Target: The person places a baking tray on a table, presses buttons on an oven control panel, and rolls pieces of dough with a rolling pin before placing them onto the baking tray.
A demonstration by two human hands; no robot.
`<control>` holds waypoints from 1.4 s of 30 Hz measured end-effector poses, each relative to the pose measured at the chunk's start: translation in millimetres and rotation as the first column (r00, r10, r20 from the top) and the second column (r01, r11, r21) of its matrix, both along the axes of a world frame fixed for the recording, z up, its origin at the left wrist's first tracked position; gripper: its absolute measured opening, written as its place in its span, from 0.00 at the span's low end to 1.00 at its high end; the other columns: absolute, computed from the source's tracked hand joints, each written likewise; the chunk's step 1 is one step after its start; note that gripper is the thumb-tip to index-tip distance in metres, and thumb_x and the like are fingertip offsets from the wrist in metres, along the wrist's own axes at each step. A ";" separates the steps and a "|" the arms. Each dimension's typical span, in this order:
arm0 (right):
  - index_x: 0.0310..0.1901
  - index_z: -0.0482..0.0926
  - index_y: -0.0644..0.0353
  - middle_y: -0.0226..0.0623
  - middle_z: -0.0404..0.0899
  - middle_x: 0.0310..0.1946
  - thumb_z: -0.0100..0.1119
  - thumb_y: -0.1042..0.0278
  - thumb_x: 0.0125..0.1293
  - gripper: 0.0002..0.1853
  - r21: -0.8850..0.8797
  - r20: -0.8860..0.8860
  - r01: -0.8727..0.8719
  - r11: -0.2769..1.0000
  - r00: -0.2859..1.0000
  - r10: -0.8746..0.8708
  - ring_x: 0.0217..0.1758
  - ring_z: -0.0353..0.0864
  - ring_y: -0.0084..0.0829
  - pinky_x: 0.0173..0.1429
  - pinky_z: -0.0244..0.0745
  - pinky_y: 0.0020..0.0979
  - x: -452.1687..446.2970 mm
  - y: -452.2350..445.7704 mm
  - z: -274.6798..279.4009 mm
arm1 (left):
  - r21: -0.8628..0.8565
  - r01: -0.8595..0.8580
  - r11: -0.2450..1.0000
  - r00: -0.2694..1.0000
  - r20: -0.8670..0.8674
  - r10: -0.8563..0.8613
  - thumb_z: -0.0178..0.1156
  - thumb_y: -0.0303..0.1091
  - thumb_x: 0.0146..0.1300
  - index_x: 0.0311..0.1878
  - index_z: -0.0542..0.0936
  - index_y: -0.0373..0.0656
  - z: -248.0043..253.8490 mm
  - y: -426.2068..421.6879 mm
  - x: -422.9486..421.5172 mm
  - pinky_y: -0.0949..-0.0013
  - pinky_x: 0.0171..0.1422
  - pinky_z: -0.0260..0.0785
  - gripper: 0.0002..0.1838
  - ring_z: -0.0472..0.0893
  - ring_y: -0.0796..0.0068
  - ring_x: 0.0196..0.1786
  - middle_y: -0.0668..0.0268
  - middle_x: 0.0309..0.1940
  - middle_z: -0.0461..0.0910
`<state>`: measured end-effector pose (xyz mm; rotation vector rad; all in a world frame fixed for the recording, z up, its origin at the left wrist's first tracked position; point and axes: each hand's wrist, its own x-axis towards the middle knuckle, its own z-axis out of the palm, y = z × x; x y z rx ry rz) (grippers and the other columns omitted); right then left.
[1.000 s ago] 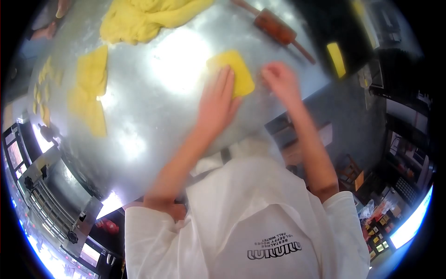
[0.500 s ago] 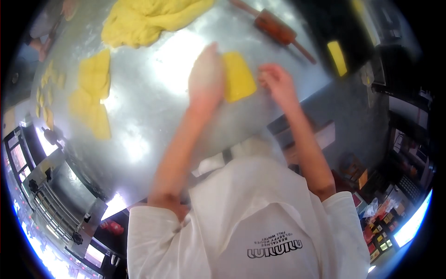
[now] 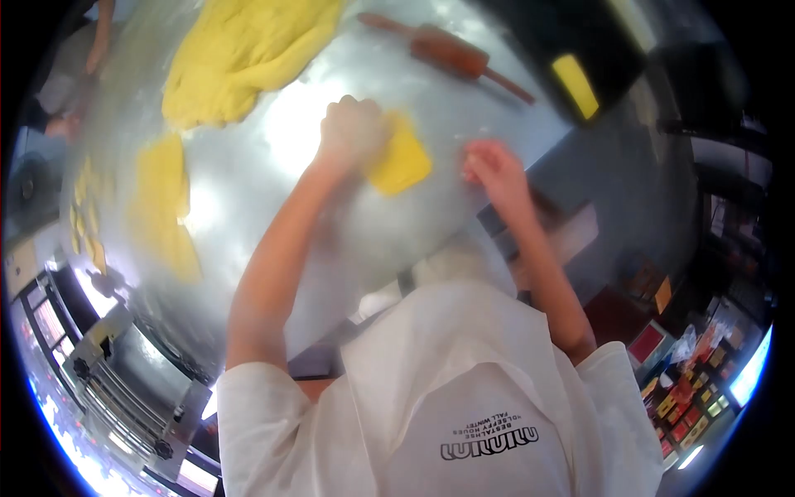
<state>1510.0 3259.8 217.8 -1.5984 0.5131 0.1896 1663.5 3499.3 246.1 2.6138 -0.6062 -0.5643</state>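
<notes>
The yellow slab (image 3: 406, 161) lies on the metal surface (image 3: 248, 195), which stretches widest to the slab's left; the near edge, by the white apron (image 3: 455, 356), and the right edge leave less room. Beyond the slab and to its left sits the large dough mass (image 3: 244, 62); well to its left, the flat dough sheet (image 3: 161, 178); beyond it and slightly right, the rolling pin (image 3: 450, 52). Bare metal parts all three from the slab. The left hand (image 3: 352, 131), knuckles bent, overlaps the slab's left side; whether its grip has hold of it I cannot tell. Right of the slab and apart from it, the right hand (image 3: 495, 170) has a curled grip, nothing visible in it. The step in hand seems to be hand-working the slab; shifting it would call for a secure hold, with most room leftward.
</notes>
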 end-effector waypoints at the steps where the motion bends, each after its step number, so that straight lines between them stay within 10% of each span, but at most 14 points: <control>1: 0.54 0.80 0.63 0.35 0.84 0.38 0.59 0.74 0.72 0.11 0.016 0.015 0.005 1.000 1.000 -0.006 0.39 0.82 0.22 0.48 0.78 0.25 -2.6 -3.7 -1.3 | -0.075 0.067 0.995 0.997 0.048 -0.063 0.66 0.35 0.63 0.46 0.81 0.39 5.2 2.9 -7.4 0.52 0.50 0.75 0.12 0.84 0.48 0.46 0.51 0.40 0.84; 12: 0.70 0.73 0.62 0.33 0.84 0.55 0.72 0.70 0.66 0.31 0.493 0.318 -0.479 0.726 0.876 0.362 0.58 0.82 0.26 0.66 0.76 0.33 45.5 -54.5 39.1 | -0.462 -0.076 0.884 0.956 -0.286 -0.067 0.72 0.26 0.62 0.42 0.81 0.38 123.5 -72.3 -30.8 0.69 0.46 0.76 0.09 0.82 0.75 0.38 0.65 0.34 0.84; 15: 0.62 0.79 0.64 0.34 0.86 0.50 0.73 0.71 0.64 0.25 0.303 0.075 -0.333 0.893 0.942 0.326 0.56 0.84 0.27 0.65 0.77 0.32 50.6 -91.2 51.2 | -0.483 -0.210 0.850 0.918 -0.396 0.002 0.71 0.26 0.64 0.44 0.82 0.36 140.4 -125.8 0.2 0.72 0.50 0.75 0.09 0.81 0.78 0.41 0.68 0.37 0.84; 16: 0.56 0.83 0.65 0.34 0.87 0.45 0.72 0.68 0.66 0.18 0.540 0.068 -0.108 0.835 0.994 0.084 0.50 0.86 0.26 0.59 0.81 0.30 50.0 -99.0 46.3 | -0.559 -0.168 0.812 0.938 -0.345 -0.044 0.68 0.25 0.66 0.48 0.82 0.35 133.4 -145.8 12.0 0.73 0.52 0.75 0.09 0.82 0.77 0.42 0.67 0.40 0.85; 25: 0.48 0.84 0.69 0.37 0.88 0.36 0.68 0.59 0.69 0.18 -0.189 -0.003 0.078 0.979 0.997 -0.080 0.29 0.86 0.24 0.36 0.82 0.26 85.8 -306.9 77.5 | -0.724 -0.254 0.641 0.854 -0.479 -0.203 0.72 0.38 0.64 0.52 0.84 0.35 46.9 -364.7 93.1 0.71 0.55 0.75 0.19 0.84 0.73 0.46 0.60 0.44 0.87; 42: 0.50 0.80 0.73 0.46 0.86 0.34 0.64 0.57 0.64 0.24 -0.517 -0.353 -0.235 0.823 0.934 0.045 0.21 0.86 0.35 0.35 0.81 0.36 126.0 -395.2 53.5 | -0.543 -0.250 0.802 0.825 -0.553 -0.118 0.70 0.36 0.65 0.50 0.84 0.36 -25.2 -478.0 115.0 0.68 0.54 0.79 0.15 0.87 0.69 0.44 0.59 0.43 0.87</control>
